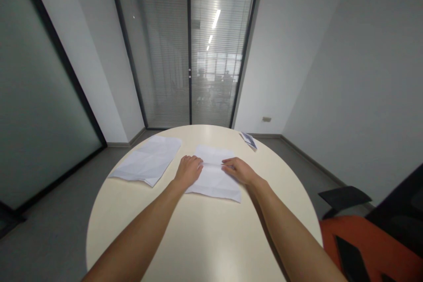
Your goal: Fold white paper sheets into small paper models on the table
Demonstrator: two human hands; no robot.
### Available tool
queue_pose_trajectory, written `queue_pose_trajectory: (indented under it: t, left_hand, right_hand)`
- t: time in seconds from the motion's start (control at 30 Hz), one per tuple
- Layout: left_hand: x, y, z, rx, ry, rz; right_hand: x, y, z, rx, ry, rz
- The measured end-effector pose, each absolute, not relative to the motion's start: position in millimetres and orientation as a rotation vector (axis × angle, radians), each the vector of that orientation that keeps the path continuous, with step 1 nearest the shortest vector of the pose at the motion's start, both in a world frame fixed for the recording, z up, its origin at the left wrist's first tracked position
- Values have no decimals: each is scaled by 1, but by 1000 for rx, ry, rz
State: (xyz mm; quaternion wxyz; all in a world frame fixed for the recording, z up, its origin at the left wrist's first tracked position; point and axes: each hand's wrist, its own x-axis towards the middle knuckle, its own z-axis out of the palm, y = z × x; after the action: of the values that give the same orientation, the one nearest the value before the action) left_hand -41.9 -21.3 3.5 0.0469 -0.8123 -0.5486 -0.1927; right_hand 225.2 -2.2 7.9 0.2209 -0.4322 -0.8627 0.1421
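Head: central paper (213, 180) inside table edge (205, 126)

Position reference: round table (198, 238). Behind table: dark-framed glazing (158, 53). Left of table: frosted panel (36, 97). Right of table: orange-seated chair (373, 238). Around table: grey floor (59, 238).

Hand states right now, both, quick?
Left hand: fingers bent, at the left side of the middle paper sheet; grip can't be told.
Right hand: thumb and fingers at the sheet's crease; pinching or just touching can't be told.
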Motion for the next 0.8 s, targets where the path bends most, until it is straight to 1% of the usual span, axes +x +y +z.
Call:
queue_pose_trajectory:
  t: [0.37, 0.5, 0.6, 0.8]
  left_hand:
    - [-57, -16, 11, -2507, -1906, -854]
    - [-62, -14, 13, -2445, -1920, -896]
    - [-64, -12, 14, -2406, -1937, -1028]
    - [-63, -5, 14, -2392, -1928, -1418]
  right_hand:
    - [248, -3, 14, -1385, -2189, 504]
    - [253, -1, 14, -1401, -2163, 430]
    - [253, 1, 14, -1405, -2093, 409]
    - [248, 8, 9, -1298, -1770, 723]
